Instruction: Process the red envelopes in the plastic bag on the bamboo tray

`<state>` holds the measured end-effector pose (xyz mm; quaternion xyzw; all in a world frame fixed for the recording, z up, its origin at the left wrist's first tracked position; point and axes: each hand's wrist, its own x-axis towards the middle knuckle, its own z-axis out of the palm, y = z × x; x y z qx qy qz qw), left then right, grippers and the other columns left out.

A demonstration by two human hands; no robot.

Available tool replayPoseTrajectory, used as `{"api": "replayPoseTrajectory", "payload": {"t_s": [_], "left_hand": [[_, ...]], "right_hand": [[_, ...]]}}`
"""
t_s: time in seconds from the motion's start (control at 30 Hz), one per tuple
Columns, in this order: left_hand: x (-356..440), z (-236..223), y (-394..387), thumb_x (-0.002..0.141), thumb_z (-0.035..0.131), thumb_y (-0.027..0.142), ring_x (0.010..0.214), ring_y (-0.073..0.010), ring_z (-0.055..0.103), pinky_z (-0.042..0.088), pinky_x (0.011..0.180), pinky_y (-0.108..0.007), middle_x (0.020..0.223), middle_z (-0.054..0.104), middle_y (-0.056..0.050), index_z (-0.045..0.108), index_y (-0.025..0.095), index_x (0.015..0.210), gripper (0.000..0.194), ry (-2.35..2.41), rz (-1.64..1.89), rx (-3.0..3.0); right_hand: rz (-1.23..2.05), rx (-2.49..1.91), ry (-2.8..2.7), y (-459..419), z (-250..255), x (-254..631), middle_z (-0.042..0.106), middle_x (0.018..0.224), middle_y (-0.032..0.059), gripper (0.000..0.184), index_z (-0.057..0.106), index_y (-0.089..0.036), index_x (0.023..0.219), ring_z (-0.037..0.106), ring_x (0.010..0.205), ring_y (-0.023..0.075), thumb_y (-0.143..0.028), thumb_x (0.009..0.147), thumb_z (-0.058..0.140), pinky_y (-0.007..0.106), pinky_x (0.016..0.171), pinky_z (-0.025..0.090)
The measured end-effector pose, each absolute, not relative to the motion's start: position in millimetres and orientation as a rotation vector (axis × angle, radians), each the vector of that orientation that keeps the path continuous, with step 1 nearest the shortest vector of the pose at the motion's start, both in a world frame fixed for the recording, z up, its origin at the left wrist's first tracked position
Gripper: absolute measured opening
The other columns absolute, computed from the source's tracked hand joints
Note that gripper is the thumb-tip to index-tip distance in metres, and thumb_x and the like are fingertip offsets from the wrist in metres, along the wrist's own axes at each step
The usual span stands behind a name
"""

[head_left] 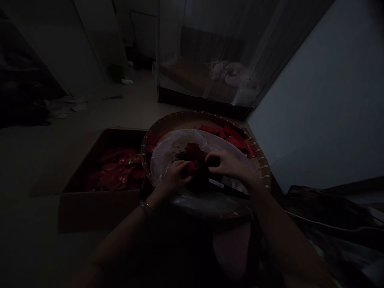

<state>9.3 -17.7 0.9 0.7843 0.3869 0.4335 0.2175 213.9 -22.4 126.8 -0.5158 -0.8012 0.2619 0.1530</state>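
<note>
In the dim light my left hand [177, 176] is closed, with finger and thumb pinching a small red packet [189, 169]. My right hand [226, 164] is beside it, thumb and finger curled into a pinch at the dark gap near the packet; what lies between the fingertips is too dark to make out. Another red piece [194, 151] lies just beyond the fingers. Under both hands a clear plastic bag [207, 138] is spread in a round woven basket [262, 160], with dark crumbly bits [180, 154] on it. A dark object with a white label [216, 183] sits below my right hand.
More red packets [237, 142] lie along the basket's far right side. On the left stands an open cardboard box [99, 212] with several shiny red packets [115, 170]. A netted bed [192, 76] is behind, a pale wall [324, 88] at right.
</note>
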Motion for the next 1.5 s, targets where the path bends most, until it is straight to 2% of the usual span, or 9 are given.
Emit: {"api": "replayPoseTrajectory", "payload": {"t_s": [0.2,0.33,0.43,0.63,0.97,1.1,1.27,1.37,1.5], "left_hand": [[9.2,-5.2,-15.7,0.068,0.068,0.018,0.096,-0.0215,0.059,0.050,0.083,-0.037,0.106,0.062,-0.009,0.058,0.019,0.113,0.047,1.060,1.208,2.215],[10.6,-8.4,-16.3,0.067,0.068,0.018,0.096,-0.0220,0.059,0.051,0.082,-0.038,0.106,0.062,-0.009,0.058,0.020,0.114,0.048,1.094,1.204,2.242],[11.3,-9.7,-16.9,0.066,0.069,0.018,0.095,-0.0224,0.060,0.051,0.081,-0.037,0.105,0.062,-0.010,0.058,0.018,0.113,0.048,1.102,1.228,2.230],[11.2,-6.8,-17.1,0.067,0.069,0.020,0.094,-0.0219,0.060,0.051,0.080,-0.036,0.104,0.063,-0.009,0.059,0.019,0.113,0.047,1.097,1.209,2.214],[8.7,-5.5,-16.6,0.067,0.070,0.020,0.096,-0.0220,0.059,0.050,0.083,-0.037,0.107,0.063,-0.009,0.056,0.019,0.116,0.052,1.090,1.181,2.176],[8.9,-6.1,-16.3,0.069,0.069,0.021,0.097,-0.0220,0.059,0.049,0.083,-0.037,0.108,0.063,-0.009,0.054,0.019,0.117,0.051,1.085,1.209,2.168],[9.8,-7.1,-16.0,0.067,0.070,0.021,0.090,-0.0218,0.061,0.050,0.078,-0.036,0.100,0.066,-0.008,0.056,0.018,0.114,0.049,1.084,1.203,2.212],[9.4,-8.0,-16.4,0.068,0.070,0.021,0.090,-0.0220,0.061,0.049,0.078,-0.036,0.100,0.066,-0.008,0.057,0.019,0.113,0.048,1.103,1.188,2.225],[8.7,-8.7,-16.6,0.067,0.070,0.021,0.091,-0.0223,0.060,0.048,0.079,-0.037,0.102,0.065,-0.008,0.056,0.019,0.116,0.051,1.113,1.172,2.227]], "right_hand": [[0.309,-1.700,-2.612,-31.7,137.8,178.7,0.066,0.085,0.0077,0.014,0.064,-0.018,0.080,0.061,0.079,0.0205,-0.007,0.073,0.060,0.027,0.067,0.041],[0.261,-1.722,-2.653,-31.1,130.4,165.4,0.064,0.091,0.0128,0.019,0.064,-0.016,0.085,0.061,0.083,0.0231,-0.005,0.082,0.048,0.031,0.071,0.042],[0.248,-1.689,-2.680,-27.0,124.2,166.3,0.063,0.093,0.0100,0.016,0.063,-0.017,0.088,0.060,0.085,0.0208,-0.008,0.080,0.053,0.030,0.074,0.042],[0.410,-1.541,-2.509,-23.7,122.6,178.3,0.063,0.094,0.0050,0.030,0.061,-0.018,0.097,0.058,0.087,0.0181,-0.010,0.069,0.065,0.027,0.074,0.043],[0.727,-1.374,-2.004,-25.1,110.1,191.8,0.064,0.108,0.0050,0.036,0.060,-0.020,0.109,0.060,0.096,0.0164,-0.013,0.075,0.052,0.033,0.087,0.047],[0.938,-1.429,-1.992,-28.0,97.3,198.3,0.064,0.108,0.0065,0.044,0.057,-0.018,0.115,0.062,0.084,0.0141,-0.012,0.072,0.055,0.029,0.077,0.050],[0.953,-1.437,-1.884,-32.3,90.1,189.2,0.067,0.086,0.0034,0.032,0.063,-0.017,0.100,0.062,0.073,0.0135,-0.011,0.069,0.057,0.025,0.067,0.050],[0.862,-1.405,-1.840,-32.2,91.1,185.3,0.068,0.088,0.0035,0.023,0.063,-0.017,0.093,0.063,0.082,0.0162,-0.015,0.070,0.058,0.029,0.076,0.050],[0.824,-1.323,-1.774,-32.9,89.1,189.8,0.066,0.100,0.0053,0.025,0.061,-0.018,0.101,0.062,0.092,0.0168,-0.018,0.076,0.057,0.030,0.082,0.050]]}}
